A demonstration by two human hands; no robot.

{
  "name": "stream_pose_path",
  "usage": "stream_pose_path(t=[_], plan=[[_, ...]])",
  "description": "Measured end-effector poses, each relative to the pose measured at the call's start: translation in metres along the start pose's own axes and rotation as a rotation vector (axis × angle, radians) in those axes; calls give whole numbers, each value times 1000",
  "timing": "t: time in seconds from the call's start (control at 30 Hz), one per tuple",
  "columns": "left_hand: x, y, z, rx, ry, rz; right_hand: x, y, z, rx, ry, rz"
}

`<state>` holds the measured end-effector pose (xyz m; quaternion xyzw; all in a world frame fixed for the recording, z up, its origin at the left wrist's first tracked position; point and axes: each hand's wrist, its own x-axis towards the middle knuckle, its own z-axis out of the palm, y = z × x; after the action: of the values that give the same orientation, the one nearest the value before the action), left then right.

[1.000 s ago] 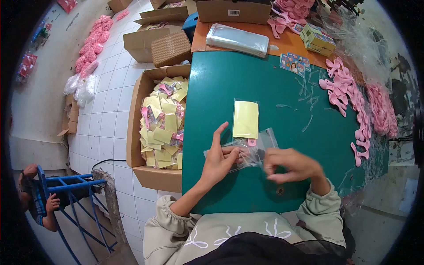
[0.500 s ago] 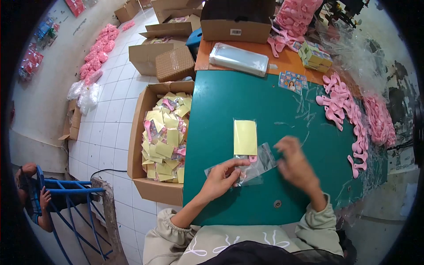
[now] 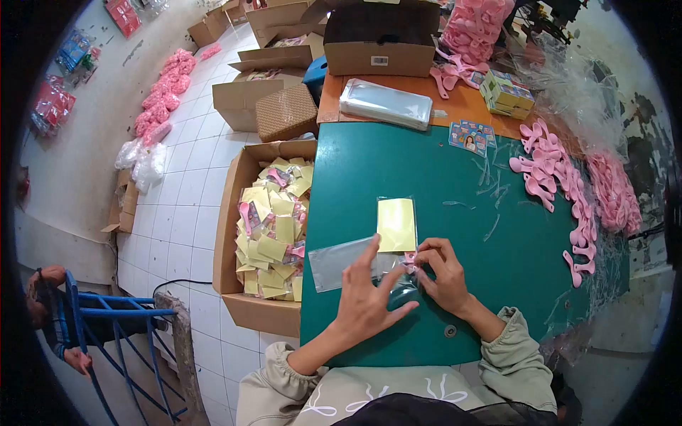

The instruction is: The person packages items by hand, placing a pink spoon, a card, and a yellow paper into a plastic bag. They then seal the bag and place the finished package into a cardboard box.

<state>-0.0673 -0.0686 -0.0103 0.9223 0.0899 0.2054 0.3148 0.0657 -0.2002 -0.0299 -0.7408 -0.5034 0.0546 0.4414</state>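
While the green desk (image 3: 518,284) fills the middle of the view, one yellow-carded packet (image 3: 396,226) lies left of its centre, long axis running far edge to near edge, ahead of the left hand (image 3: 361,297) and right hand (image 3: 444,278); the right is nearer.
Carton (image 3: 264,316), one, open, beside the desk's left edge: heaped with carded packets, pink spoons among them.
Brown box (image 3: 380,64), one, open, beyond the far edge: interior dark, contents cannot be told.
Clear bag (image 3: 339,264), one, flat, left end at the left edge.
Left hand: fingers spread above the bag's right end.
Right hand: fingertips together; whether pinching film, cannot tell.
Pink handle (image 3: 410,258), one, at the packet's near end.
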Motion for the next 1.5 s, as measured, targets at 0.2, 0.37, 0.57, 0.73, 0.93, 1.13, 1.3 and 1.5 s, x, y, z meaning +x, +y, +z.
stream_pose_path(t=[0.2,0.37,0.57,0.73,0.93,1.13,1.3,1.5], plan=[[4,-3,14,172,66,251,0,1,1,35,2,13],[0,-5,15,80,91,227,-2,7,4,-21,4,0],[-1,-7,16,79,122,234,3,0,-1,-19,-17,-85],[2,-7,8,-57,67,170,1,4,-4,-25,-16,-92],[3,-30,4,-20,45,56,1,9,-9,53,9,-19],[5,-29,4,-126,75,-59,-1,9,-10,444,-23,341],[5,-27,6,-336,69,-192,-5,13,1,654,33,463],[6,-26,7,-525,-61,-357,1,3,4,692,52,620]])
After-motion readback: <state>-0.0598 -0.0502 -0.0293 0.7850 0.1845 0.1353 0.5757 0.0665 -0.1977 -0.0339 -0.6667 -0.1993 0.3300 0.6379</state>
